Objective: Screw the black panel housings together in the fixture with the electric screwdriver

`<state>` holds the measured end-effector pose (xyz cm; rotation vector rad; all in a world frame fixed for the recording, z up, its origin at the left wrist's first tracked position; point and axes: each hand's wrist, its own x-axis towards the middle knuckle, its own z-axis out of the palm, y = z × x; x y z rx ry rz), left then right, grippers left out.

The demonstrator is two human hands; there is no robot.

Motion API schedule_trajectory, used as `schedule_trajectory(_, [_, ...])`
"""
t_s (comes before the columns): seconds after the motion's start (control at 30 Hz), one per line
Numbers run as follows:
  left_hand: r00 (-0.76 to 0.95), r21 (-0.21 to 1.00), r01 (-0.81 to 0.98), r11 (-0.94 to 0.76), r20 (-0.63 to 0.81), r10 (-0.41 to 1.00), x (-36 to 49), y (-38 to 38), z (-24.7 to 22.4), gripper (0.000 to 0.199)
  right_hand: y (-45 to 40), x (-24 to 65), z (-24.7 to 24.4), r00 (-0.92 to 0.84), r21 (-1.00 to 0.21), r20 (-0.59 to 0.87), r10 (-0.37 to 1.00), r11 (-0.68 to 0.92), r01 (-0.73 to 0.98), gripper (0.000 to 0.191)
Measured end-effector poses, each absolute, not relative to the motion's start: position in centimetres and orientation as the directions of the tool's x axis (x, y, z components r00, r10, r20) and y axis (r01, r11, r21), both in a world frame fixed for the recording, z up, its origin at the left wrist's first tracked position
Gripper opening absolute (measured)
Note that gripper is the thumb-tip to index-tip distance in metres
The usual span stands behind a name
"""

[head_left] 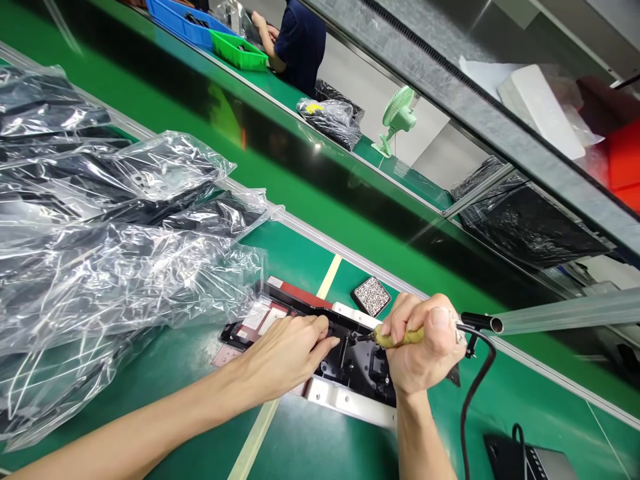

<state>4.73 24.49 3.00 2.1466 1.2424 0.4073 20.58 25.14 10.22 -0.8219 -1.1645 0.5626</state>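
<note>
My right hand (423,343) is wrapped round the yellowish handle of a corded tool (400,338), whose thin dark tip points left at a black plastic part (357,367). The part lies in a white fixture (350,400) on the green bench. My left hand (293,350) rests over the left portion of the black part, its fingers curled and pressed together near the part's inner edge; what they hold, if anything, is hidden. Left of this hand, a label (256,317) shows on the piece beneath.
Plastic-bagged dark parts (115,260) pile up on the left. A small speckled block (371,296) sits behind the fixture. A black cable (467,413) hangs at right, near a metal tube (565,311). Across the green belt (300,180), a person (303,47) works beside bins.
</note>
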Motion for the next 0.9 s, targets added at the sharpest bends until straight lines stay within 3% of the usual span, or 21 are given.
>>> schedule_trajectory(0.9, [0.501,0.611,0.699,-0.371,-0.049,0.864,4.79,24.6,2.4,0.034,24.97,20.79,10.55,0.336,-0.805,0.564,0.755,0.592,0.021,0.035])
